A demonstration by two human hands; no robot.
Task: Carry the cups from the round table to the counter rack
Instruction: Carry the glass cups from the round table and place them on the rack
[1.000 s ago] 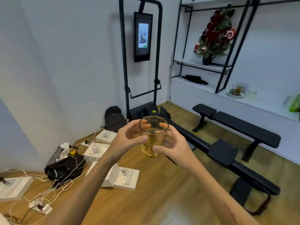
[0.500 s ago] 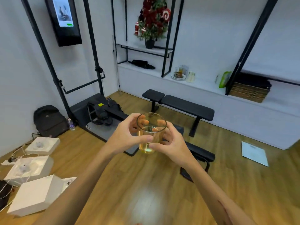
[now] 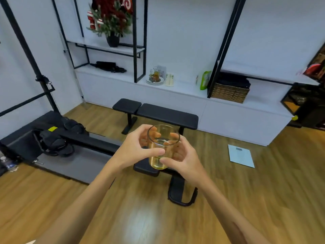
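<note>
— Where was the cup [image 3: 162,147]?
— Upright in mid-air above the wooden floor [image 3: 123,208], part full of yellow liquid.
— And the hands?
— The left hand [image 3: 135,148] and right hand [image 3: 182,159] each curled around its sides, thumbs in front, gripping it together, well short of the white tabletop [image 3: 184,88].

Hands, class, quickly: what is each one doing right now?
Left hand: closed, grip around the glass cup of yellowish liquid.
Right hand: closed, gripping the same cup.
</note>
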